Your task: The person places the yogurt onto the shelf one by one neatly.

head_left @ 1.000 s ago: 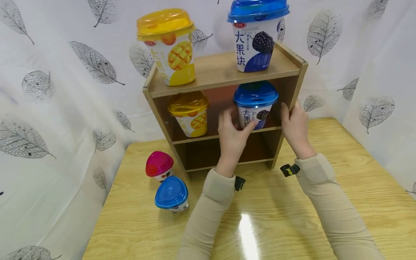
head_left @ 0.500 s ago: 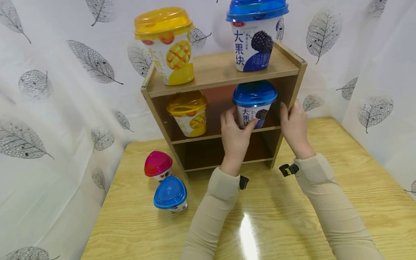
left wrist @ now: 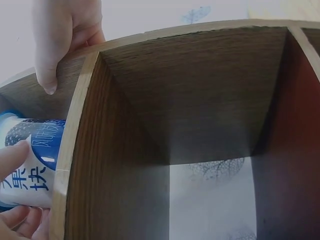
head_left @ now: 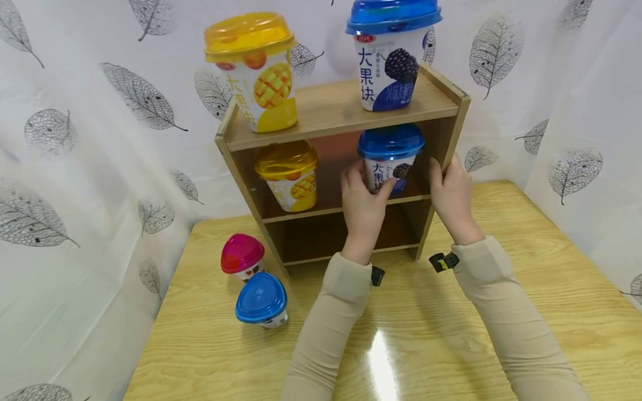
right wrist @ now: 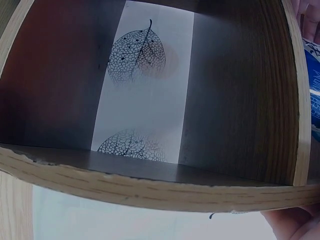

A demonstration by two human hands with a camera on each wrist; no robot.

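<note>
On the middle level of a small wooden shelf, toward its right end, stands a blue-lidded yogurt cup with a blackberry print. My left hand grips this cup low down, thumb across its front and fingers around its left side. In the left wrist view the thumb lies against the printed label of the cup. My right hand holds the shelf's right side panel, thumb on the inner face and fingers outside; in the right wrist view only part of that hand shows.
Yellow-lidded cups stand on the top board and middle level, left side. Another blue-lidded cup is at the top right. On the table, left of the shelf, sit a pink-lidded cup and a blue-lidded one.
My left hand and the cup in it have gone slightly deeper into the middle level, with the left forearm swinging a little right. The right hand keeps its hold on the panel.
</note>
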